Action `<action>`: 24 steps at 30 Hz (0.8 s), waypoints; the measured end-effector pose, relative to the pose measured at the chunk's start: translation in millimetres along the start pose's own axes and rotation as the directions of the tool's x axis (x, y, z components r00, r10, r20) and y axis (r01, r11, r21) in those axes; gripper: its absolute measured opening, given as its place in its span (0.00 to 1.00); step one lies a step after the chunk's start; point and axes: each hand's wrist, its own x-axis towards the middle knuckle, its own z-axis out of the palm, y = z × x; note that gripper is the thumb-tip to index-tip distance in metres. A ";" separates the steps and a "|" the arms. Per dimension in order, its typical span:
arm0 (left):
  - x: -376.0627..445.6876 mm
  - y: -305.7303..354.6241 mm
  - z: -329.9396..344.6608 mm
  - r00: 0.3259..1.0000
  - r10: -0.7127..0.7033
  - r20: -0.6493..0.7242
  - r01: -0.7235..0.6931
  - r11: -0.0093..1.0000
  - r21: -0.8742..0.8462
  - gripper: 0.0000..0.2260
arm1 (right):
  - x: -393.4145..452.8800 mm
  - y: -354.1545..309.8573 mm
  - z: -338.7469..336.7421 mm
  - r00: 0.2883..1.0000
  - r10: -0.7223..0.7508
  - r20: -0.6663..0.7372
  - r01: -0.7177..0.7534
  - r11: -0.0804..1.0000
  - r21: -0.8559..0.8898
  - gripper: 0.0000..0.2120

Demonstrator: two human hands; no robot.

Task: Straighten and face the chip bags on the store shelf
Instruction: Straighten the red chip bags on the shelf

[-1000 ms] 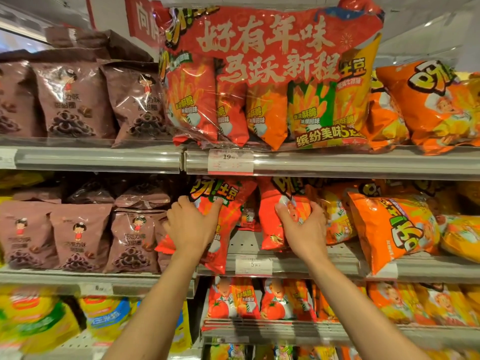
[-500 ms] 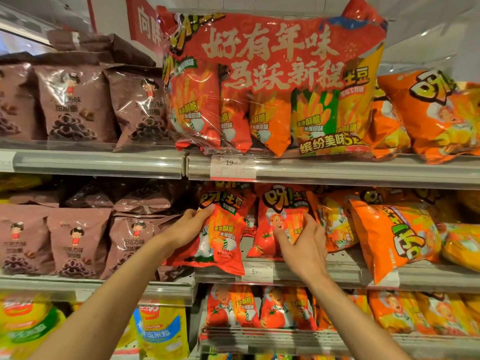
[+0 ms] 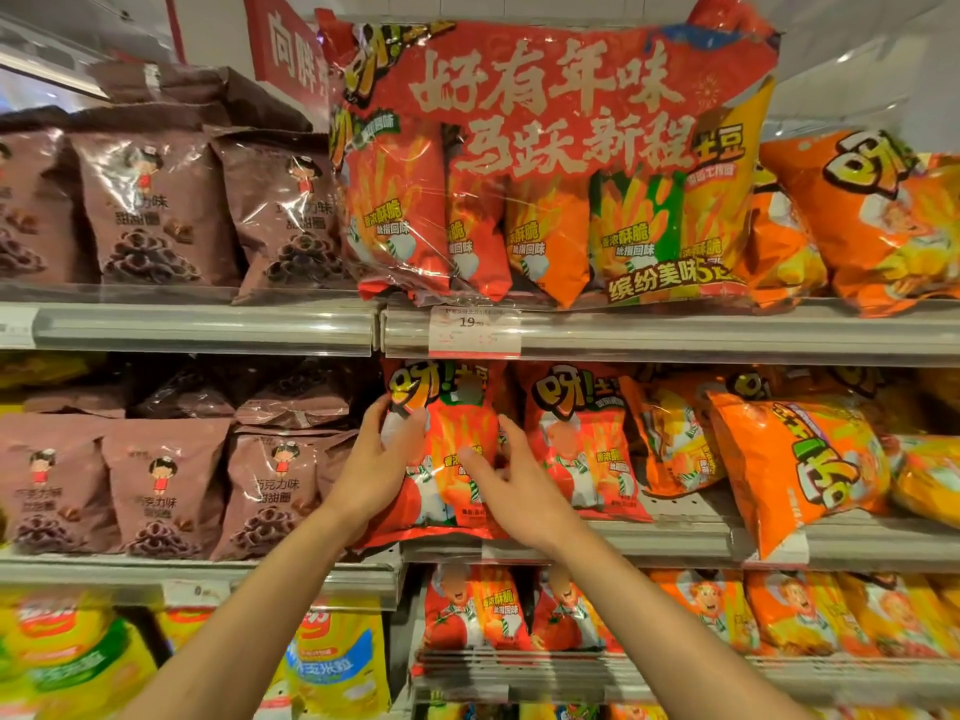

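Now two hands (image 3: 382, 472) (image 3: 511, 488), one red bag (image 3: 447, 459)

My middle shelf (image 3: 675, 537) carries brown snack bags (image 3: 161, 491) on the left, two upright red chip bags (image 3: 582, 439) in the centre and tilted orange bags (image 3: 795, 459) to the right, one overhanging the edge.
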 end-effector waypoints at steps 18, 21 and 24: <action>14.7 -31.1 27.9 0.981 0.183 -0.060 -0.146 0.910 0.389 0.33 | 34.5 4.4 20.9 0.988 0.129 -0.091 -0.121 0.989 0.083 0.31; 13.7 -35.5 26.5 0.982 0.182 -0.052 -0.139 0.881 0.452 0.33 | 31.0 4.6 12.1 0.992 0.100 -0.075 -0.092 0.990 0.106 0.31; 9.1 -35.8 22.4 0.978 0.200 -0.061 -0.149 0.873 0.465 0.33 | 23.5 7.6 -8.0 0.994 0.009 -0.109 0.004 0.994 0.111 0.31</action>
